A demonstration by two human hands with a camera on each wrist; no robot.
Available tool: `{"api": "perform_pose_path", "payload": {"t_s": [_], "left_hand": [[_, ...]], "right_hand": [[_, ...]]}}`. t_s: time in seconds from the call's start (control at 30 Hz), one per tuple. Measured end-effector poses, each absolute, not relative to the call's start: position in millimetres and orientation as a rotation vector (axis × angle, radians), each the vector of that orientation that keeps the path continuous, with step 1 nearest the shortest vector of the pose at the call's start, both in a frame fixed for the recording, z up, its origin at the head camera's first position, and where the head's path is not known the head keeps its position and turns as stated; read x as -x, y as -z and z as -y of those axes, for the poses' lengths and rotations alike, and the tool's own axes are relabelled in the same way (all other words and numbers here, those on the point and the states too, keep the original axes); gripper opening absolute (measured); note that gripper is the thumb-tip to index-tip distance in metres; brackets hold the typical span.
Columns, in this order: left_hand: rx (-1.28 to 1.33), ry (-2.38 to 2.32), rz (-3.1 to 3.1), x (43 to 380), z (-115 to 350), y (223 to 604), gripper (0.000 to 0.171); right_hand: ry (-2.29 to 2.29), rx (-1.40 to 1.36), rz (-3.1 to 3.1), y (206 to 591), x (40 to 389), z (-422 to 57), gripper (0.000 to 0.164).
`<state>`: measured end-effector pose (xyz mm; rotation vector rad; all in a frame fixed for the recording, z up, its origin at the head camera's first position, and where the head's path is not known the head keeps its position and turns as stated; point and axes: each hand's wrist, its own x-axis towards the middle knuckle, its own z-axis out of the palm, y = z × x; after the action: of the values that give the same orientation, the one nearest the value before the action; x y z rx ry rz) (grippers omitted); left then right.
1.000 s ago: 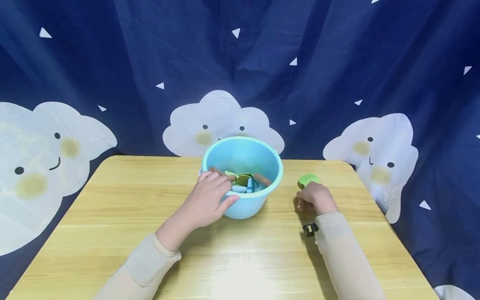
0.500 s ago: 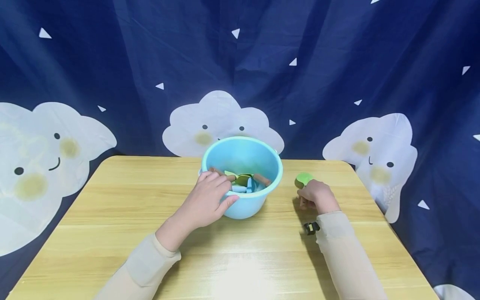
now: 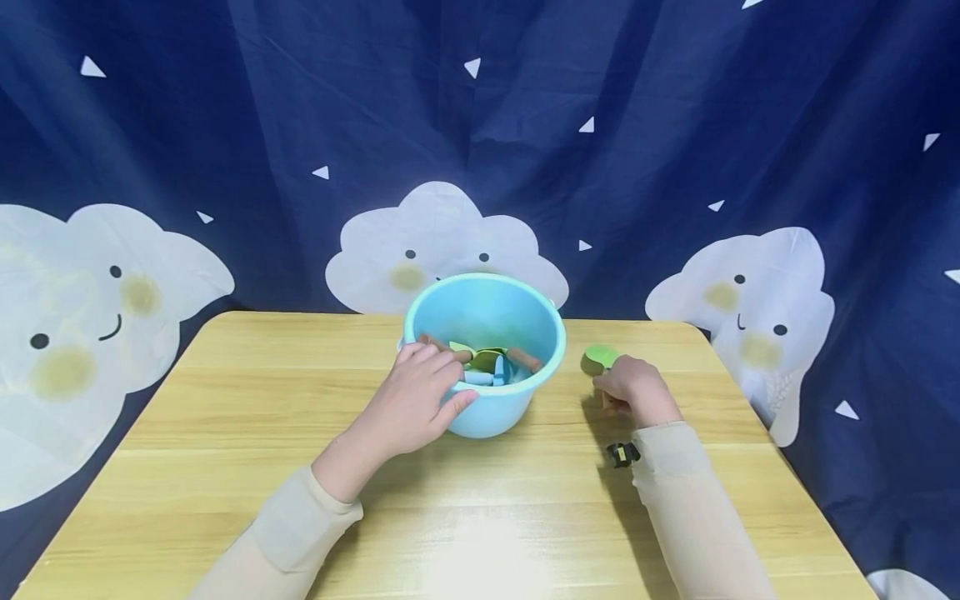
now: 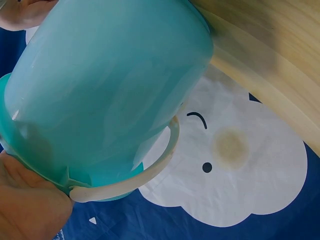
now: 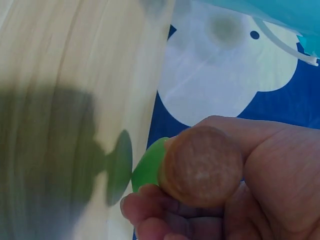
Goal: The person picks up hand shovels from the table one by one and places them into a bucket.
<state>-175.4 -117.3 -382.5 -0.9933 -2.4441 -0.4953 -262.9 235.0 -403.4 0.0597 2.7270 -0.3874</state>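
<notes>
A light blue bucket point(image 3: 487, 415) stands upright at the table's far middle. My left hand point(image 3: 405, 410) grips its near-left rim, fingers over the edge and thumb along the outside. In the left wrist view, the bucket's wall point(image 4: 112, 85) and white carrying handle point(image 4: 132, 185) show beside the palm. Right of the bucket, my right hand point(image 3: 637, 390) holds a small toy shovel point(image 3: 599, 359) by its wooden grip, the rounded green blade pointing away. The grip's round end point(image 5: 202, 167) faces the right wrist camera, with fingers curled around it.
Inside the bucket lie a green blade point(image 3: 489, 361), a brown wooden handle point(image 3: 525, 360) and blue pieces point(image 3: 480, 378). The wooden table point(image 3: 247, 408) meets a dark blue curtain point(image 3: 285, 125) with clouds at its far edge. A small black device sits at the right cuff.
The green blade of the shovel has swung a little to the left as my right hand turns it. My left hand and the bucket stay where they were.
</notes>
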Motion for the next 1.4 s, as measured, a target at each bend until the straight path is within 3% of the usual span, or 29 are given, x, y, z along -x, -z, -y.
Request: {"api": "perform_pose_path", "payload": {"t_s": [0.6,1.4], "left_hand": [[0.991,0.49,2.449,176,117,384,0.045],[0.996,0.49,2.442,175,117,383,0.04]], "right_hand": [[0.31,0.07,-2.756,391,260,-226,0.054],[0.316,0.186,-2.816,366,258,-215,0.051]]}}
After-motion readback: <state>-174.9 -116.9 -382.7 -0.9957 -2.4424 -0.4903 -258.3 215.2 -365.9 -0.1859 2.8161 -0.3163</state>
